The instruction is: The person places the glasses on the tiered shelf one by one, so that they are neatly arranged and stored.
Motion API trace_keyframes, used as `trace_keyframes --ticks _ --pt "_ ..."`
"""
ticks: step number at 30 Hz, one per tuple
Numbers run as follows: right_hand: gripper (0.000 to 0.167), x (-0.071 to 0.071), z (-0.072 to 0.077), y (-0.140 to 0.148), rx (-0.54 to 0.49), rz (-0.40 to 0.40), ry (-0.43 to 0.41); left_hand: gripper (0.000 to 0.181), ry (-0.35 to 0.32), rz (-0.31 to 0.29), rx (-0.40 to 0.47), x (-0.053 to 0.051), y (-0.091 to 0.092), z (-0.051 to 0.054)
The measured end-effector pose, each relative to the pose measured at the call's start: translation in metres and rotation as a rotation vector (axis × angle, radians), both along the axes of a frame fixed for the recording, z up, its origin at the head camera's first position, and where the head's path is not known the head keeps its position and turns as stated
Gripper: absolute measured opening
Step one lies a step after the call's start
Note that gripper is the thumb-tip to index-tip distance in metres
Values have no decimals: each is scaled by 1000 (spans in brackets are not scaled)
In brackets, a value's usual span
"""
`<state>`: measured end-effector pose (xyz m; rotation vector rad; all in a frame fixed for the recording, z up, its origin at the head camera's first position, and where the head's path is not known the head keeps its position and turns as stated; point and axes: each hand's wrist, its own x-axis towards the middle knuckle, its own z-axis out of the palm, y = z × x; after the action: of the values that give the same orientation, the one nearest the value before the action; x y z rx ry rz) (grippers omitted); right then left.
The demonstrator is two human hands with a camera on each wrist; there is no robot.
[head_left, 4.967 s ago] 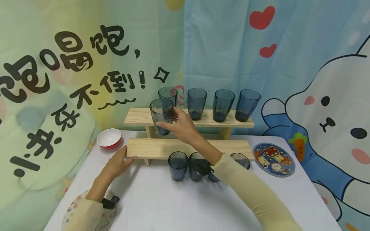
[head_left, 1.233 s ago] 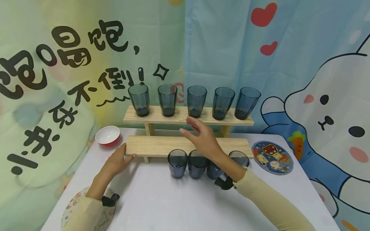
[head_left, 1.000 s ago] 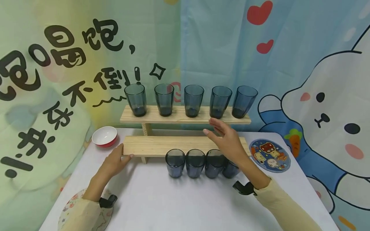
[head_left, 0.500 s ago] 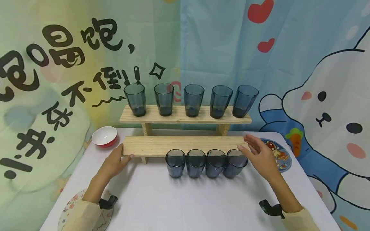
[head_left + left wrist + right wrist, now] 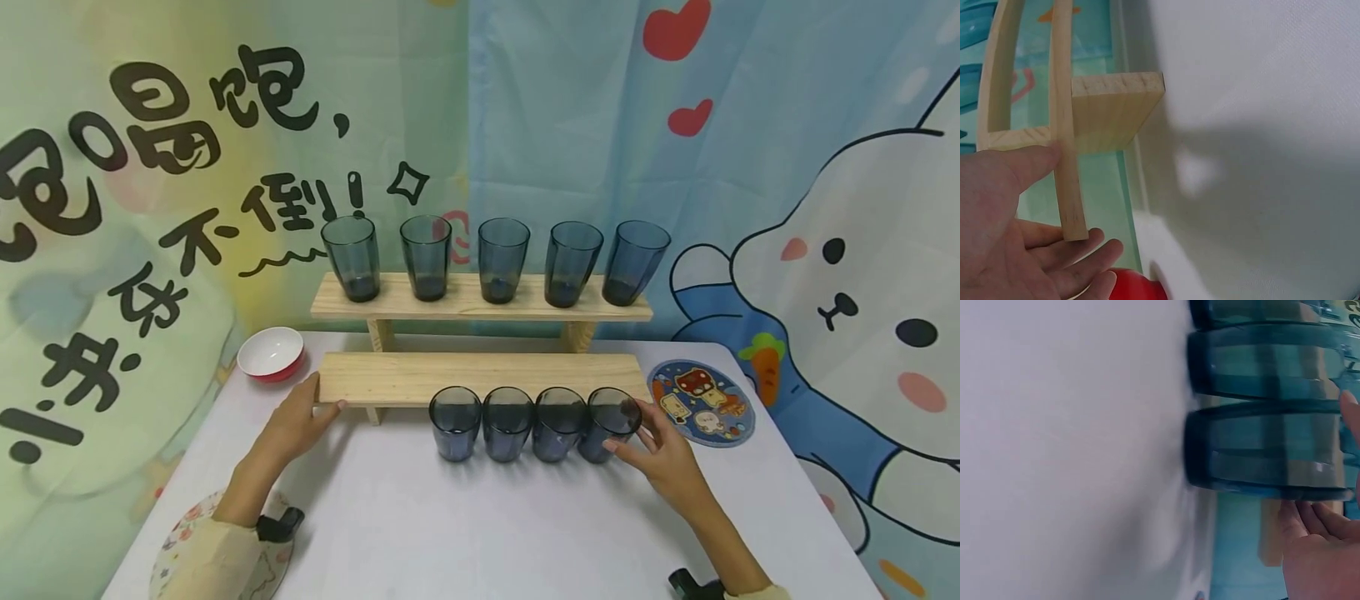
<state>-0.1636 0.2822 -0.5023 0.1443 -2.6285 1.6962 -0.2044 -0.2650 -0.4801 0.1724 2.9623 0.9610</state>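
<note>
My right hand [image 5: 670,462] is at the rightmost front glass [image 5: 609,425], with thumb and fingers curled around its side. In the right wrist view this blue-grey tinted glass [image 5: 1266,450] stands upright on the table, my fingertips against its side. Several like glasses [image 5: 507,425] stand in a row to its left, before the two-tier wooden shelf. My left hand [image 5: 294,421] holds the left end of the lower wooden board [image 5: 390,379]. The left wrist view has the board's end [image 5: 1067,187] between my thumb and fingers. Several tinted glasses [image 5: 504,262] line the upper board [image 5: 480,312].
A red and white bowl [image 5: 272,354] sits left of the shelf. A round blue cartoon mat [image 5: 701,404] lies to the right, and a patterned round mat [image 5: 281,554] is partly under my left forearm. A printed curtain [image 5: 555,108] hangs behind the white table [image 5: 450,533].
A glass my right hand held earlier now stands at the upper board's left end. That hand has since moved right and down to the rightmost front glass. My left hand keeps its place.
</note>
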Motion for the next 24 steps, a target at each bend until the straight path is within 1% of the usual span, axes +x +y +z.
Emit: trace_keyframes --ticks 2,5,10,15,24 --pt "81 0 -5 -2 -11 1 5 72 1 -4 7 0 0 0" --pt "81 -2 -10 -4 2 -5 14 70 15 -14 18 -1 0 -1" --pt "82 -5 -15 -7 37 -6 42 66 39 -24 40 -2 -1 -2" --pt "80 -5 -18 -7 31 -20 63 63 50 -34 50 -3 -2 -3" --pt "80 -5 -19 -8 15 -25 59 72 4 -13 37 -2 -1 -2"
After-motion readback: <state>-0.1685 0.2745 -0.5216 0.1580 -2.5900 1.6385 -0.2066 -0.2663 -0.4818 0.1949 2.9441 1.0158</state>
